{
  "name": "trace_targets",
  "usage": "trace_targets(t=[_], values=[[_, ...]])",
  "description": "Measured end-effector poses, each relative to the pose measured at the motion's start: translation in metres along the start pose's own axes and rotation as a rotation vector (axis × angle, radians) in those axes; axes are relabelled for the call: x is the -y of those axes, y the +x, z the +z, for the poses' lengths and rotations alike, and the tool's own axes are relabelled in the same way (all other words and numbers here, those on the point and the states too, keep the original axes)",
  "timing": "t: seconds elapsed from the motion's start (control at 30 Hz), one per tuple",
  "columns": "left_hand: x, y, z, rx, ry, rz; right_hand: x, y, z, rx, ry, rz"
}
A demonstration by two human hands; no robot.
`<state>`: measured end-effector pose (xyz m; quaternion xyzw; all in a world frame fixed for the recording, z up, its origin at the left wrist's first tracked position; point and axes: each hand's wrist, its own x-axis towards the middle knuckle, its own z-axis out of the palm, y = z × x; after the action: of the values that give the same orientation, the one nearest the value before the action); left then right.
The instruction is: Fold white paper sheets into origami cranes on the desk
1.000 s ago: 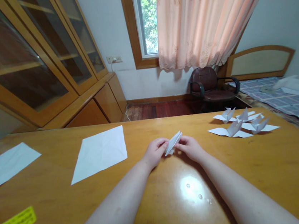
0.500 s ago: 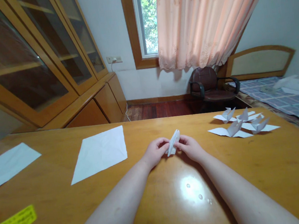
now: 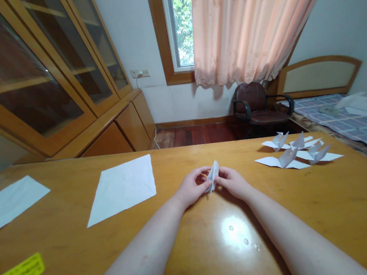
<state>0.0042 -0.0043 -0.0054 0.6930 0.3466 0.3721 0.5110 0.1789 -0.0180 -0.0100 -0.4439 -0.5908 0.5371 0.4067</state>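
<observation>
Two-handed pinch: left hand [image 3: 191,186] and right hand [image 3: 234,182] hold the paper [image 3: 213,174] (layers splayed), now steeper than a second ago. Folding looks unfinished, I'd judge.

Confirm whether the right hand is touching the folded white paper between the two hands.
Touching: in the head view, the right hand has its thumb against the folded white paper, with no gap visible.
</observation>
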Motion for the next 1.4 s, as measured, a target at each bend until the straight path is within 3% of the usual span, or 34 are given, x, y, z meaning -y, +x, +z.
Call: trace_targets(t=[0.83, 1.4], values=[[0.0005, -0.0005, -0.0003, 0.026, 0.084, 0.028, -0.0009, -0.0004, -0.0004, 0.02, -0.115, -0.037], [-0.001, -0.0014, 0.0022, 0.038, -0.024, -0.007, -0.002, -0.0014, -0.001, 0.037, -0.194, 0.006]])
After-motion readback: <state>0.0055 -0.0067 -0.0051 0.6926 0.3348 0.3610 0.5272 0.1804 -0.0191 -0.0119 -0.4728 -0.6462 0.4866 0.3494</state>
